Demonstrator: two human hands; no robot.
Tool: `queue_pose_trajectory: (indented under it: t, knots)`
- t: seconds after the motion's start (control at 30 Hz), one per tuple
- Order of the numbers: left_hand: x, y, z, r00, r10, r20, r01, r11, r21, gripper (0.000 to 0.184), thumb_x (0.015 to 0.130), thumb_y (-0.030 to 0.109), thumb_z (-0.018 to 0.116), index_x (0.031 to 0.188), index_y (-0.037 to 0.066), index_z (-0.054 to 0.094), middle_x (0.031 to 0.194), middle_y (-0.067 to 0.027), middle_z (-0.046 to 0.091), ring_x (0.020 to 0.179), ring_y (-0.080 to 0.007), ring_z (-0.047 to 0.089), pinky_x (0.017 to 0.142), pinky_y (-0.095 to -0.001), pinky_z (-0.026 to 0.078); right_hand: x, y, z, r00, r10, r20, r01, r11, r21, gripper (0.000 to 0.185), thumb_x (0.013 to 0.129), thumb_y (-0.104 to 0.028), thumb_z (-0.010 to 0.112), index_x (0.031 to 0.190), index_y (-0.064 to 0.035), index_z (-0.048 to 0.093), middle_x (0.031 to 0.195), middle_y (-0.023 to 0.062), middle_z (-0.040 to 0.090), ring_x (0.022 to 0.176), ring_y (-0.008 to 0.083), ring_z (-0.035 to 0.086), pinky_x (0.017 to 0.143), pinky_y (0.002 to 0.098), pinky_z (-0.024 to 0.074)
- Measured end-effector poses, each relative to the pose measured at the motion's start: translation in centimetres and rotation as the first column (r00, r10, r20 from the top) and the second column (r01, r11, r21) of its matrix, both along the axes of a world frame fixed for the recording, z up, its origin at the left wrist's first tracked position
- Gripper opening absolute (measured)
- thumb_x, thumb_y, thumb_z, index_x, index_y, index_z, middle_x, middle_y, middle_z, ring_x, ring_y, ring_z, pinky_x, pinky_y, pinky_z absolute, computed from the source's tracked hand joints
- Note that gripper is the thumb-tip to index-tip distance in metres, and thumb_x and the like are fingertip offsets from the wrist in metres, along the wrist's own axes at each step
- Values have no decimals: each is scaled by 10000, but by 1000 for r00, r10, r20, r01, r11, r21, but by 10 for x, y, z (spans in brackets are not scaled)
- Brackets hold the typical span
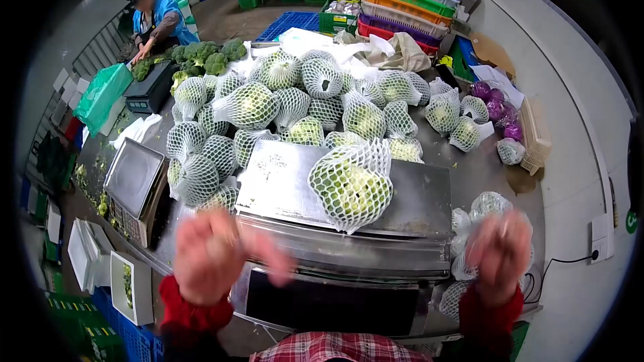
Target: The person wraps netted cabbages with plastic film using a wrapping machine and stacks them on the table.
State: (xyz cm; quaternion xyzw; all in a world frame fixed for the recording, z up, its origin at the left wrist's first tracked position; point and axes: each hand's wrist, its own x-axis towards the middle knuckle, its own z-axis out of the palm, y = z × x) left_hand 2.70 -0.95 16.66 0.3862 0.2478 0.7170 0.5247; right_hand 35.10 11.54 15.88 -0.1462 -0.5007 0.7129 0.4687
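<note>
A cauliflower with green leaves in a white foam net (352, 188) lies alone on a steel platform (422, 194), between and beyond my hands. My left hand (218, 255) is raised at the platform's near left side, blurred by motion. Its thumb side stretches out to the right, apart from the other fingers, and no object shows in it. At the right, my right hand (500, 255) is held up in front of some wrapped round produce (490, 205). Its fingers look bent but are smeared, so I cannot make out their grip. Neither hand touches the netted cauliflower.
Behind the platform many netted cauliflowers (251, 106) are piled. A scale (134, 174) stands left, purple cabbages (496, 104) and a beige basket (535, 134) right. Stacked crates (409, 3) rise at the back. A co-worker (157, 20) handles broccoli (201, 55) at the far left.
</note>
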Motion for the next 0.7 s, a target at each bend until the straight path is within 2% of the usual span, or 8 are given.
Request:
queue_pose_trajectory:
  t: [0.07,0.13,0.17,0.3,0.37,0.4,0.47,0.7]
  knots:
    - [-5,83,-13,722,560,-406,-501,828,251,189,938,131,530,812,-10,528,1012,-259,674,752,-233,652,712,-377,535,-64,62,-17,907,-414,-75,419,903,93,211,936,-107,519,1005,60,629,873,138,678,757,193,635,721,352,527]
    - [-39,158,-77,451,428,-783,-395,883,255,185,952,139,529,844,-11,541,1022,-198,689,809,-194,640,758,-334,510,-78,120,-95,746,-550,375,297,779,552,236,960,-123,491,1062,49,617,947,123,680,855,179,630,773,350,514]
    - [-42,167,-116,414,180,-892,-366,930,17,152,945,123,535,870,-8,541,1010,-186,690,801,-174,632,744,-322,502,-71,137,-148,719,-369,588,159,912,378,236,952,-96,497,1142,29,559,1044,139,647,914,188,627,838,335,500]
    - [-43,138,-181,572,123,-811,-265,963,-41,263,894,1,544,1154,32,525,934,-177,688,725,-206,655,667,-340,508,-71,110,-201,910,-41,413,83,993,-85,349,914,-21,549,1259,-19,494,1221,160,574,1033,159,603,935,312,471]
    - [-36,113,-156,427,-3,-904,-202,974,-98,569,831,-78,549,1363,82,424,1051,-198,667,916,-295,671,778,-362,528,-67,87,-177,890,-67,450,43,997,64,450,881,29,562,1314,-48,465,1251,163,571,1075,189,605,913,313,481]
    - [-42,120,-159,75,282,-956,20,958,285,651,748,-88,586,1361,61,425,1205,-204,607,1061,-338,622,858,-383,523,-68,87,-176,891,-73,449,48,997,68,450,881,29,562,1314,-48,465,1251,163,571,1075,189,605,913,313,481]
    - [-36,126,-157,-61,570,-820,123,819,560,694,661,-35,664,1320,19,451,1289,-205,550,1111,-375,587,889,-401,520,-68,87,-169,720,-402,566,-218,644,734,529,833,19,618,1330,-94,475,1312,182,526,1171,285,567,961,348,461]
    - [-4,58,-110,279,265,-923,94,949,301,670,555,231,849,1117,-13,580,929,-158,661,825,-332,668,733,-366,538,-28,13,-64,651,-57,757,-387,832,397,598,782,-83,725,1320,-24,469,1183,180,623,1092,320,615,904,363,482]
